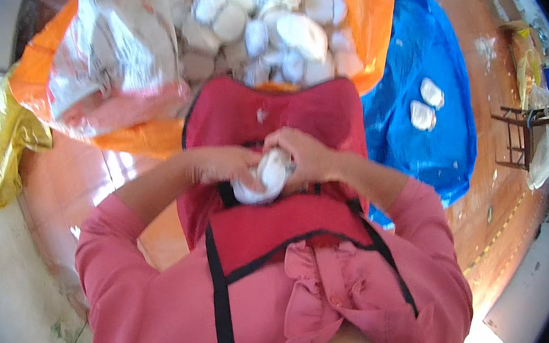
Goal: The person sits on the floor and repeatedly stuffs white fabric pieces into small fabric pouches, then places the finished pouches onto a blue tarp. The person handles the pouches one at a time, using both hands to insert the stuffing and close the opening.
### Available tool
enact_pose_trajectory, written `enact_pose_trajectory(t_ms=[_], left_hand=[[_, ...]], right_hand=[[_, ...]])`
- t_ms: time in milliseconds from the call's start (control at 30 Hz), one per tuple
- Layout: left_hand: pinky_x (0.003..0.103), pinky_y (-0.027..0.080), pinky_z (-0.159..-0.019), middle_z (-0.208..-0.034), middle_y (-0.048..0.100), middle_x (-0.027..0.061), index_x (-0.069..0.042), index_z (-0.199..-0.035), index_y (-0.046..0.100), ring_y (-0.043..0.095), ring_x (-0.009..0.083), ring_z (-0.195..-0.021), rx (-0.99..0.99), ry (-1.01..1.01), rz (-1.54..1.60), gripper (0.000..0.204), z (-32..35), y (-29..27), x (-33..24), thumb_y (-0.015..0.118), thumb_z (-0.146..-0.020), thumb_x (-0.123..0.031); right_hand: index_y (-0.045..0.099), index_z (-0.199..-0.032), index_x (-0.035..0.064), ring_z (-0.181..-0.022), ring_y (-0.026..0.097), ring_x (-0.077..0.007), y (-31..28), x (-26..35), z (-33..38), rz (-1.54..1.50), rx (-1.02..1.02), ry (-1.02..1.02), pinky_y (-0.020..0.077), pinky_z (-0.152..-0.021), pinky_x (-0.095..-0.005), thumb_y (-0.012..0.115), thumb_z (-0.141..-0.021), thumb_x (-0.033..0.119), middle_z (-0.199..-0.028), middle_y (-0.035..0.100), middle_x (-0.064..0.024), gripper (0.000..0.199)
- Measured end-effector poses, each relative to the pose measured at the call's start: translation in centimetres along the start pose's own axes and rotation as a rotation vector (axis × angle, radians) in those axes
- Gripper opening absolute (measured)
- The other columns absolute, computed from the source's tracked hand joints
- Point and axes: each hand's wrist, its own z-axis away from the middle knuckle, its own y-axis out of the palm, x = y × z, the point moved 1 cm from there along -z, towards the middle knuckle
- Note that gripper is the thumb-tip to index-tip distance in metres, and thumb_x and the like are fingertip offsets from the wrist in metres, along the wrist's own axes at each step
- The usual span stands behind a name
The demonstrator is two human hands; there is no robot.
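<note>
Above the lap of my red apron (266,113), my two hands are brought together on a white rounded piece (272,170). It looks soft and folded, but blur keeps me from telling its kind. My left hand (231,165) grips its left side, with the lower part of the piece by the thumb and fingers. From the other side my right hand (302,155) curls its fingers around the upper right part. A small dark bit shows beside the right fingers, too unclear to name.
Ahead of my knees an orange sheet (377,30) bears a heap of grey-white rounded pieces (230,22), with a whitish plastic sack (120,46) on its left. Two white pieces (423,115) lie on a blue sheet (398,154) at right. Farther right stands a dark stool (521,130); a yellow bag (11,142) lies left.
</note>
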Motion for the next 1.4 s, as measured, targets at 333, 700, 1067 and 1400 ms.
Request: enact_pose_trajectory(t_ms=[333, 700, 1067, 1400], left_hand=[[0.029, 0.048, -0.087, -0.111, 0.064, 0.0014, -0.001, -0.128, 0.054, 0.061, 0.0112, -0.099, 0.073, -0.050, 0.162, 0.046, -1.4, -2.7, 0.8, 0.068, -0.089, -0.020], [0.031, 0.044, -0.097, -0.126, 0.060, 0.0061, 0.003, -0.136, 0.046, 0.057, 0.0150, -0.112, 0.077, -0.258, 0.215, 0.059, -4.4, -2.7, -1.0, 0.068, -0.088, -0.024], [0.028, 0.046, -0.075, -0.096, 0.064, -0.0019, -0.005, -0.116, 0.059, 0.060, 0.0103, -0.085, 0.097, -0.365, 0.041, 0.034, -10.3, -0.3, -5.8, 0.064, -0.093, -0.029], [0.028, 0.048, -0.082, -0.103, 0.065, -0.0004, -0.004, -0.119, 0.057, 0.062, 0.0110, -0.093, 0.119, -0.467, -0.024, 0.035, -13.8, 0.3, -8.2, 0.067, -0.087, -0.012]], right_hand=[[0.045, -0.124, 0.0069, -0.110, 0.053, -0.0166, 3.0, -4.3, -0.9, -0.586, 0.112, 0.089, 0.0435, -0.096, -0.0337, 0.088, -0.066, 0.025, -0.117, 0.057, -0.0070, 0.075], [0.054, -0.117, 0.0059, -0.097, 0.058, -0.0157, -0.1, -4.8, 2.0, -0.537, 0.296, 0.091, 0.0465, -0.084, -0.0303, 0.081, -0.076, 0.030, -0.103, 0.063, -0.0061, 0.054], [0.056, -0.117, 0.0088, -0.076, 0.058, -0.0066, -1.6, -7.2, 8.1, -0.896, 0.249, 0.209, 0.0444, -0.059, -0.0207, 0.081, -0.075, 0.019, -0.094, 0.064, 0.0003, 0.051], [0.059, -0.110, 0.0072, -0.090, 0.057, -0.0107, -2.0, -7.2, 10.5, -0.934, 0.101, 0.272, 0.0467, -0.078, -0.0254, 0.079, -0.074, 0.009, -0.098, 0.063, -0.0002, 0.042]])
